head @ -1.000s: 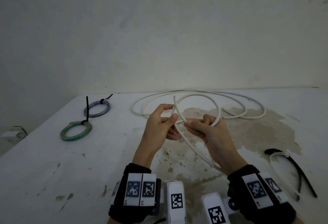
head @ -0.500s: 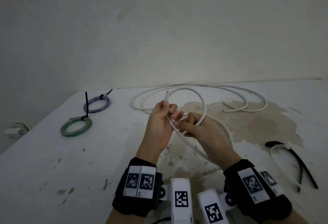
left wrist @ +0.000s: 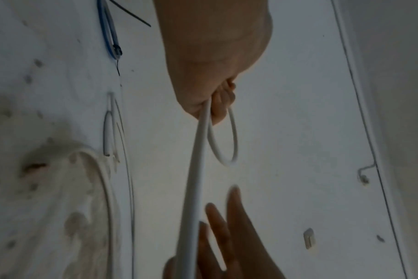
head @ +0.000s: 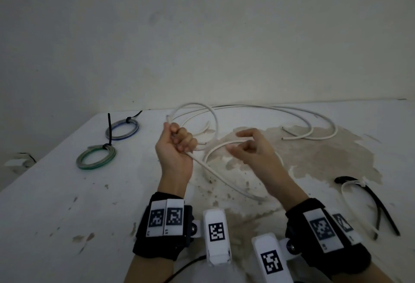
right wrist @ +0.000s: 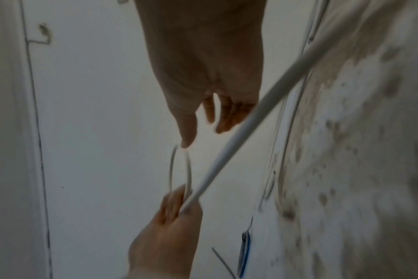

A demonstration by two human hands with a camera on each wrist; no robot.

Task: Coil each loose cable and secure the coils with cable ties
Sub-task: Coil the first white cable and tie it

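A long white cable [head: 226, 181] lies partly on the stained white table [head: 56, 204]. My left hand [head: 179, 140] grips it in a fist above the table, and one small loop [head: 205, 108] stands up from that fist. The left wrist view shows the same fist [left wrist: 203, 79] and loop [left wrist: 223, 145]. My right hand [head: 235, 142] hovers just right of it, fingers loosely spread [right wrist: 210, 111] and holding nothing. The cable [right wrist: 251, 122] runs past beside them. The rest of the cable curves across the back of the table [head: 292, 111].
Two tied coils lie at the back left: a blue one [head: 122, 129] and a green one [head: 96, 157], each with a black tie. Loose black and white cable ties [head: 368, 199] lie at the right. The table's left edge runs diagonally nearby.
My right hand let go of the cable, opened and drew away to the right. The left hand closed into a fist round the loop and lifted it slightly.
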